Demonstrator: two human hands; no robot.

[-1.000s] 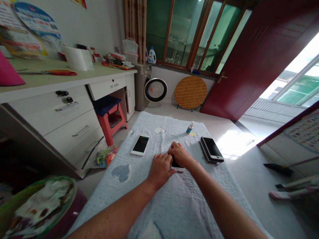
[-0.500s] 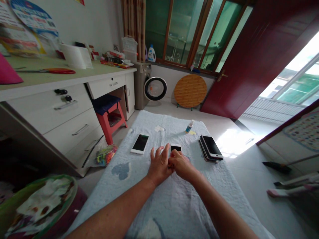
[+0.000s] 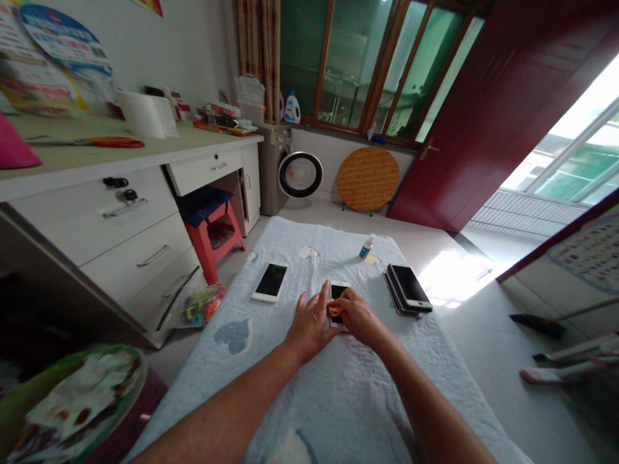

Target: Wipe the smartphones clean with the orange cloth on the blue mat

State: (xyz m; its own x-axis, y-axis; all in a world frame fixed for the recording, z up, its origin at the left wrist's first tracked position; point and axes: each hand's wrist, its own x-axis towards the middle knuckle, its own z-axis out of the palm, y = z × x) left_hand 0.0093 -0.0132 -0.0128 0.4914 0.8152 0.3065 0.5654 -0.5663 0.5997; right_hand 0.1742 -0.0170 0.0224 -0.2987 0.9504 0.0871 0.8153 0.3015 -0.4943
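A white-framed smartphone (image 3: 340, 291) with a dark screen lies on the cloth-covered surface, partly hidden by both hands. My left hand (image 3: 312, 325) grips it along its left side, the thumb at the near edge and the forefinger along the far left. Over the screen, the fingers of my right hand (image 3: 356, 317) are pinched together. A small orange-toned bit shows at those fingertips, too small to name. Left of the hands rests another white smartphone (image 3: 271, 282), screen up. To the right is a stack of dark-screened phones (image 3: 410, 287). Behind them stands a small spray bottle (image 3: 366, 248).
A light blue patterned cloth (image 3: 290, 238) covers the work surface. On the left are a white desk (image 3: 145, 206), a red stool (image 3: 207, 248) and a full waste bin (image 3: 140, 393). Beyond stand a washing machine (image 3: 275, 167) with its door ajar and a round wooden board (image 3: 368, 179).
My right hand has shifted slightly right and its fingers have moved over the screen, uncovering more of the phone. My left hand stays at the phone's left side. The view has tilted slightly.
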